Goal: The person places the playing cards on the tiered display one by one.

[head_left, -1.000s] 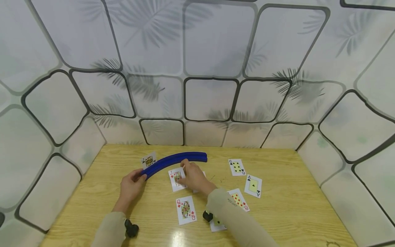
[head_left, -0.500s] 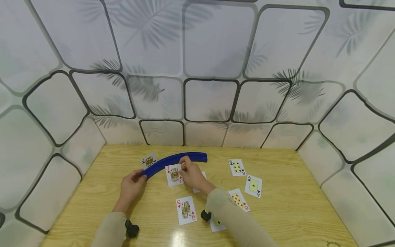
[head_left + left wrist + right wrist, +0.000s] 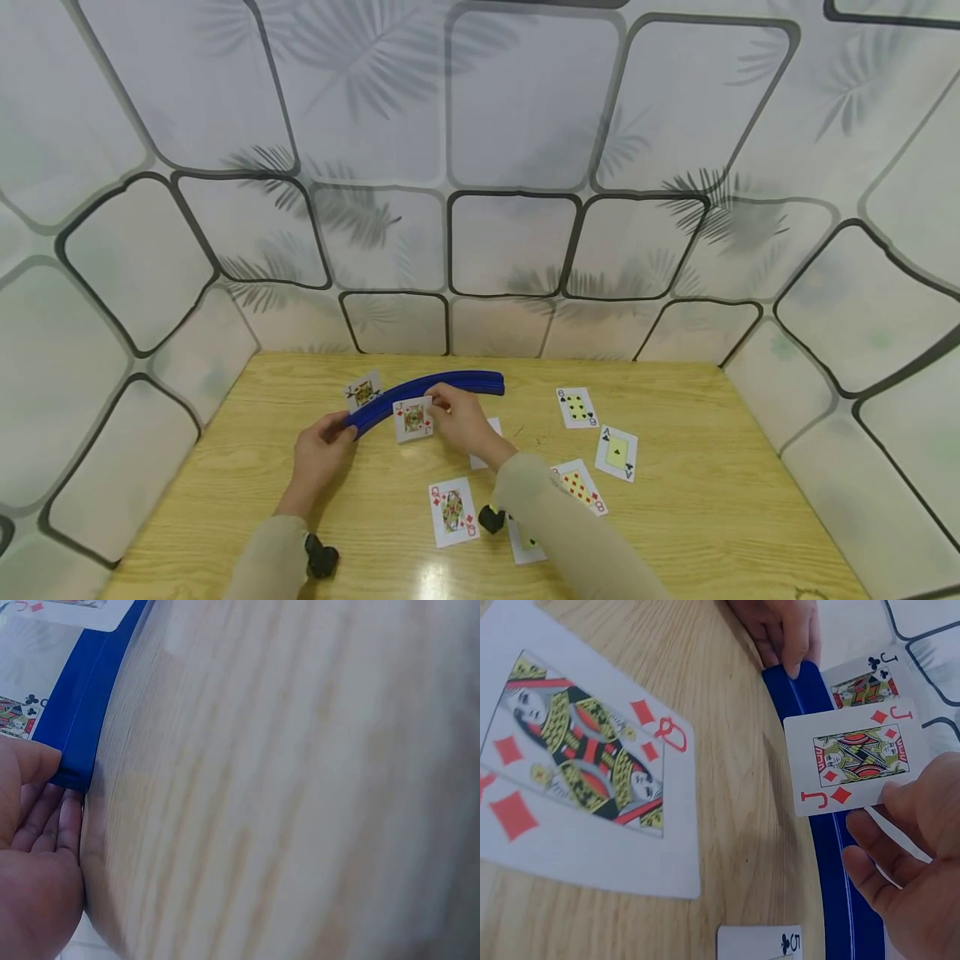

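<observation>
A curved blue card holder [image 3: 472, 382] lies near the back of the table, its left end held between the thumb and fingers of my left hand [image 3: 318, 457]. Upright in its groove, close to that end, stands the jack of clubs [image 3: 363, 392]. My right hand [image 3: 461, 425] pinches the jack of diamonds [image 3: 859, 757] by one edge, between thumb and fingers. That card is tilted face toward me and overlaps the front of the holder in the head view. From the left wrist, the thumb [image 3: 37, 761] shows on top of the holder's end.
The queen of diamonds [image 3: 453, 512] lies face up in front. A five of clubs [image 3: 759, 945] lies near the holder. On the right are a black six [image 3: 576, 407], an ace of clubs [image 3: 617, 452] and an eight of diamonds [image 3: 579, 485]; my right sleeve partly covers another card [image 3: 527, 542].
My right hand has picked the jack of diamonds up off the table and carried it left and back to the holder. The left hand has stayed on the holder's end.
</observation>
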`<action>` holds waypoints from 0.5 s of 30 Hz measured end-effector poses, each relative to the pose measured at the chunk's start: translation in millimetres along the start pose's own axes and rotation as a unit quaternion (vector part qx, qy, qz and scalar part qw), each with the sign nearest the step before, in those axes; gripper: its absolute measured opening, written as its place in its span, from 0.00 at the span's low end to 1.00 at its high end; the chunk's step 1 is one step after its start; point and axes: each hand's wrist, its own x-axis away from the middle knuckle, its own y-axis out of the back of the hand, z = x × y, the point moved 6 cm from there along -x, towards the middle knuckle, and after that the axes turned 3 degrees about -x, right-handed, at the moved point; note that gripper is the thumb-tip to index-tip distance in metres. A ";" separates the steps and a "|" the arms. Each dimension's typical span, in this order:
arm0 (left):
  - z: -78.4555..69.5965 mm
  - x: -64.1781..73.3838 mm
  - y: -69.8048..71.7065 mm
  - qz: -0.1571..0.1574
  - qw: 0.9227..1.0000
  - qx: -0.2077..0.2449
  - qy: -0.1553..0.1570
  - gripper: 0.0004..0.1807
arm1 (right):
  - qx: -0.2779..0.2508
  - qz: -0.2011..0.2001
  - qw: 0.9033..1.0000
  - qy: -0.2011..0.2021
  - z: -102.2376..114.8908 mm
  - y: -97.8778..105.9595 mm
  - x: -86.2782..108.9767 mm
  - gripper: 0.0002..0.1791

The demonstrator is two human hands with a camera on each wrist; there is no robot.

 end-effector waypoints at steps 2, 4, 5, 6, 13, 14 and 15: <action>0.2 -0.3 -0.5 0.001 1.000 0.000 0.000 0.20 | -0.005 -0.002 1.000 0.002 1.6 -1.8 -2.4 0.10; -0.7 0.1 -0.7 0.001 1.000 0.001 -0.002 0.20 | -0.011 -0.003 1.000 0.002 3.1 -3.3 -4.4 0.09; -1.1 0.4 -0.8 0.000 1.000 0.002 -0.003 0.20 | -0.011 -0.003 1.000 0.003 3.9 -4.1 -5.3 0.09; -1.4 0.4 -0.7 -0.001 1.000 0.002 -0.002 0.20 | -0.012 -0.003 1.000 0.003 4.5 -5.0 -6.2 0.08; -1.4 1.0 0.3 -0.005 1.000 0.000 0.000 0.19 | -0.008 0.002 1.000 -0.008 9.3 -9.0 -10.9 0.08; -1.7 1.2 0.5 -0.006 1.000 0.001 -0.001 0.19 | -0.009 0.003 1.000 -0.008 10.8 -9.2 -11.2 0.08; -1.6 1.1 0.6 -0.006 1.000 0.001 -0.002 0.19 | -0.010 0.005 1.000 -0.009 12.0 -9.5 -11.7 0.08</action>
